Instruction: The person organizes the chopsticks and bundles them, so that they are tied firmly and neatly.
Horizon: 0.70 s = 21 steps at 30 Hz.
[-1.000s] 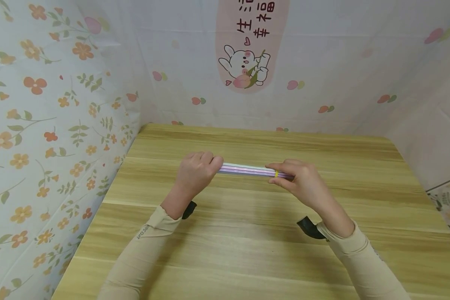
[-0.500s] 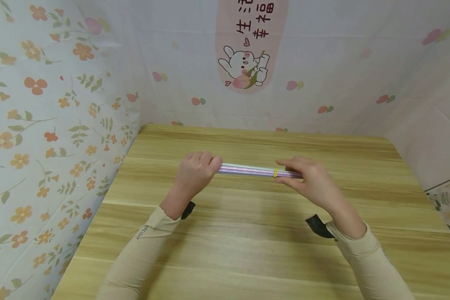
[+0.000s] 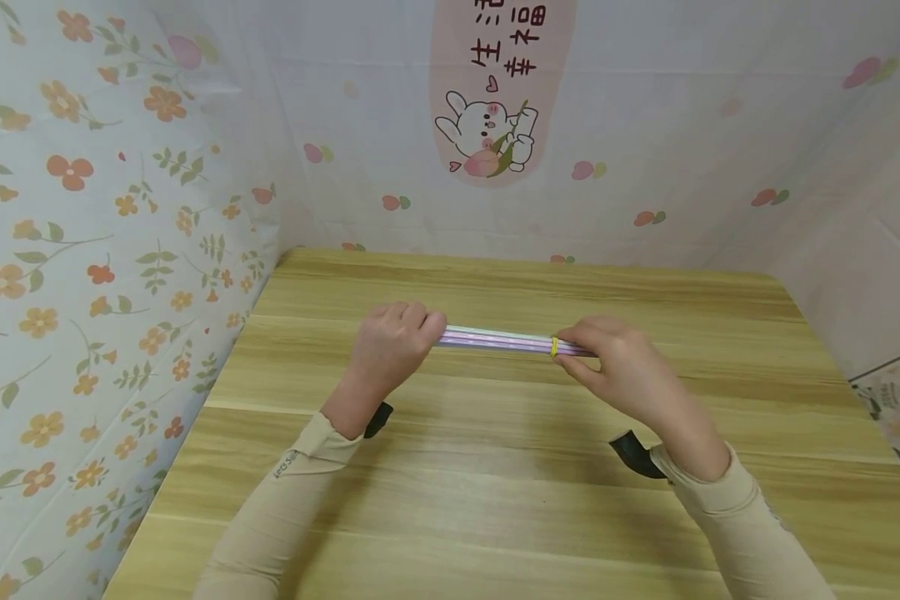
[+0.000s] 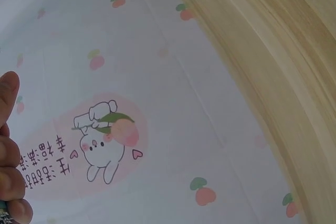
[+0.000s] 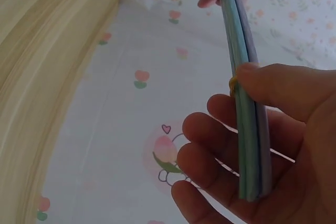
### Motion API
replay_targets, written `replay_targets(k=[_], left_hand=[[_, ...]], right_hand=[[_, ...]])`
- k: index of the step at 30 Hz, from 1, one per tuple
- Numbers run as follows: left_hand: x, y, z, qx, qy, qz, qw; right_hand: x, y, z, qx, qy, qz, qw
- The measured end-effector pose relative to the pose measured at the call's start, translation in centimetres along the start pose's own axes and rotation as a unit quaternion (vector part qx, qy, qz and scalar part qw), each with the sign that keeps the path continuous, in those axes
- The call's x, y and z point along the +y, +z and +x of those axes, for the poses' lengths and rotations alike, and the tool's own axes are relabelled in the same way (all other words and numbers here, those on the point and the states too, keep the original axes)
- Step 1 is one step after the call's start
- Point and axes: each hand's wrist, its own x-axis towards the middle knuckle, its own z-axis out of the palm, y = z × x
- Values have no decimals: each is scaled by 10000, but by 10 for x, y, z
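Note:
A bundle of slim pastel sticks [image 3: 495, 340], pencil-like in green, pink and purple, is held level above the table between the two hands. My left hand [image 3: 394, 343] grips its left end in a fist, which hides that end. Around the bundle's right part runs a yellow rubber band [image 3: 554, 347]. There my right hand [image 3: 618, 358] pinches with thumb and forefinger, right at the band. In the right wrist view the thumb [image 5: 278, 85] presses the sticks beside the band, and the other fingers curve loosely behind the bundle's free end. Only some left fingers [image 4: 10, 166] show in the left wrist view.
Under the hands lies a wood-grain table [image 3: 465, 483]. A white curtain [image 3: 375, 108] with a rabbit print hangs behind its far edge, and a floral curtain [image 3: 105, 275] runs along the left side. Dark straps [image 3: 633, 454] stick out near the cuffs.
The right hand slid to the right along the bundle, its thumb and forefinger spreading apart, then closing again at the rubber band. The left hand kept its grip nearly still.

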Motion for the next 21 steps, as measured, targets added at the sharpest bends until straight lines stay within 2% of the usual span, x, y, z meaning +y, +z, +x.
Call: replay_targets(k=[5,13,21], left_hand=[[2,1,-1,-40,30,-34,10000],[3,2,-1,23,11,-15,10000],[3,2,0,49,-11,-71,10000]], right_hand=[[-3,3,1,25,-202,-74,9998],[-7,3,3,-129,-39,170,9998],[-5,8,2,10,103,457,9989]])
